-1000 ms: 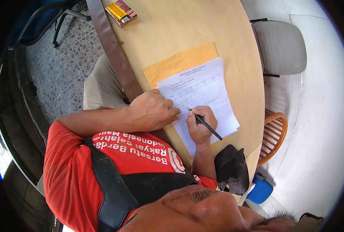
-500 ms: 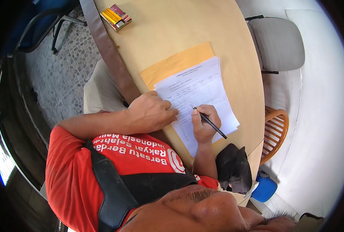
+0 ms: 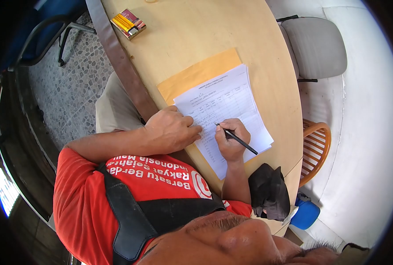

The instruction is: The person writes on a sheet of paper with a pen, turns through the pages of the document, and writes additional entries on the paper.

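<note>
Nearest is the person's red shirt [image 3: 152,173], printed in white. The left hand [image 3: 172,129] lies knuckles up, fingers loosely curled, over the left edge of a stack of white sheets [image 3: 237,99]; whether it pinches the paper is hard to tell. The right hand [image 3: 230,145] grasps a slim black pen [image 3: 241,142] between thumb and fingers, its point at the page and its back end slanting toward the lower right. The top sheet is a printed form with a ruled grid, small handwriting down its left side. A tan envelope [image 3: 201,73] peeks out beneath, on the pale wooden table [image 3: 192,26]. Farther off, a yellow lighter [image 3: 124,23] rests on a maroon box [image 3: 136,22].
</note>
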Motion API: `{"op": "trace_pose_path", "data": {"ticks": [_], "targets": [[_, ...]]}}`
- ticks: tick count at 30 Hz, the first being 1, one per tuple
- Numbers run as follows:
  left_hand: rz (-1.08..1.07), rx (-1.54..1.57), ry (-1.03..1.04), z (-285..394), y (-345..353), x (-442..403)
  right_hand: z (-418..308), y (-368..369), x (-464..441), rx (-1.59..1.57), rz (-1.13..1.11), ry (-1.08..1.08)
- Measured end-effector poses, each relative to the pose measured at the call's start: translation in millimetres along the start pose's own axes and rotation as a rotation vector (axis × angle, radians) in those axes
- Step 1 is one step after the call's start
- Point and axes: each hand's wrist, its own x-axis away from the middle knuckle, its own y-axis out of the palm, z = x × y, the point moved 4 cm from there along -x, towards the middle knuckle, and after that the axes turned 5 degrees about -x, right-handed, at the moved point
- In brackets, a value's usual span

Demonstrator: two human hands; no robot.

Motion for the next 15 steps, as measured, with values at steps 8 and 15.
{"op": "trace_pose_path", "data": {"ticks": [8, 15], "targets": [[-0.034, -0.017, -0.001, 0.6, -0.5, -0.5, -3.9, 0.6, -0.9, 0.022, -0.011, -0.031], [-0.054, -0.013, -0.006, 0.3, 0.1, -0.2, -4.1, 1.2, -1.4, 0.023, -0.012, -0.056]]}}
